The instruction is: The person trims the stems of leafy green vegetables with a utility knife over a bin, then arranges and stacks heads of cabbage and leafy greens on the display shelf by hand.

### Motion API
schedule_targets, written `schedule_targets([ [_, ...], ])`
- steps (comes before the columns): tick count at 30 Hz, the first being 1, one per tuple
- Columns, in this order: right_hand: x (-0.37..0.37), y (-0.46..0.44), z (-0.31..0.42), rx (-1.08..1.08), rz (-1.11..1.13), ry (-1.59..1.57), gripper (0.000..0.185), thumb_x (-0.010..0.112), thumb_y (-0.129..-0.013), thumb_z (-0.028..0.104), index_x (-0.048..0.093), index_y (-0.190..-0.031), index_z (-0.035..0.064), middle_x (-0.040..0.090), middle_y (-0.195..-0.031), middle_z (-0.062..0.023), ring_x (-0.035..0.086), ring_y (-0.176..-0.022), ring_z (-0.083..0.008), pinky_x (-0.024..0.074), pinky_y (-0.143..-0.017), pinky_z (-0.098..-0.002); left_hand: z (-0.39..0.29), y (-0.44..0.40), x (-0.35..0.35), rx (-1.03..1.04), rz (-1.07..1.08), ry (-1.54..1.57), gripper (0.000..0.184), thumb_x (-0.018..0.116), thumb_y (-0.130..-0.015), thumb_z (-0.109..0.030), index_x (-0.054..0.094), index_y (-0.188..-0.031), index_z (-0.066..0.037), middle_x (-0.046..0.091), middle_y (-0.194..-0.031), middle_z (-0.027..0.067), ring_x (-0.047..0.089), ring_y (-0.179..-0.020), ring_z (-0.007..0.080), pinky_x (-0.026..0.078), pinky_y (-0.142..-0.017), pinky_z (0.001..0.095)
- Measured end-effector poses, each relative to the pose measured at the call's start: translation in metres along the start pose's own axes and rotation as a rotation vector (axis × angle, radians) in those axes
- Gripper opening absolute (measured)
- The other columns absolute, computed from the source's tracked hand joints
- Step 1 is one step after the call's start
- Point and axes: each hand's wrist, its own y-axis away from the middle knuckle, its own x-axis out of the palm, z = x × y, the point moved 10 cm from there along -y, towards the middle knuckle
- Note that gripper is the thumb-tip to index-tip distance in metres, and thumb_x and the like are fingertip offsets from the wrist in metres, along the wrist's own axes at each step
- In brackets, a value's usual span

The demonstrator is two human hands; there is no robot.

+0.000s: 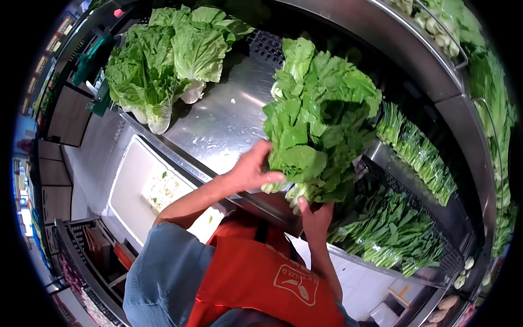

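Observation:
A heap of leafy green vegetables point(316, 125) with pale stem ends lies at the edge of the metal shelf point(218, 117). At its left side, my left hand point(255, 168) grips the near greens, the thumb over the stems and the fingertips partly behind leaves. My right hand point(317, 215) holds the stem ends of a bunch from below, with the thumb on the pale base and the other fingers mostly hidden. Several heads of romaine lettuce point(147, 76) rest on the shelf to the left, apart from both hands.
Bagged greens point(395, 229) and another row of wrapped greens point(417, 150) lie to the right. A white foam box point(128, 188) with leaf scraps stands below the shelf on the left. A metal rail point(436, 76) curves behind the display. A black crate point(81, 240) stands lower left.

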Motion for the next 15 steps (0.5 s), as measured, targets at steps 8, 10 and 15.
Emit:
schedule_targets([
  [8,-0.002,0.005,-0.014,0.001,0.069,0.023,0.072,0.078,-0.085,0.012,0.039,-0.143,-0.0036,0.059,-0.127,-0.0145,0.059,-0.110,-0.0215,0.0468,-0.097,-0.0346,0.040,-0.044,-0.097,-0.142,-0.431,0.289,0.030,0.056,-0.103,-0.030,0.062,-0.111,-0.001,0.061,-0.079,0.0036,0.058,-0.070,0.0098,0.049,-0.063,0.0280],
  [10,-0.004,0.011,-0.017,0.007,0.052,-0.005,0.071,0.077,-0.085,0.010,0.038,-0.144,-0.0029,0.060,-0.124,-0.0139,0.059,-0.107,-0.0199,0.0477,-0.095,-0.0337,0.055,-0.067,-0.109,-0.140,-0.487,0.178,0.034,0.053,-0.105,-0.034,0.062,-0.106,-0.001,0.063,-0.079,0.0084,0.060,-0.071,0.0159,0.049,-0.066,0.0323],
  [15,-0.005,0.019,-0.005,0.057,-0.028,-0.054,0.066,0.075,-0.086,0.009,0.039,-0.141,-0.0013,0.059,-0.119,-0.0121,0.058,-0.102,-0.0187,0.0479,-0.091,-0.0338,0.115,-0.200,-0.115,-0.185,-0.378,0.027,0.053,0.075,-0.088,-0.051,0.061,-0.101,-0.001,0.063,-0.084,0.0088,0.057,-0.076,0.0164,0.049,-0.070,0.0323],
])
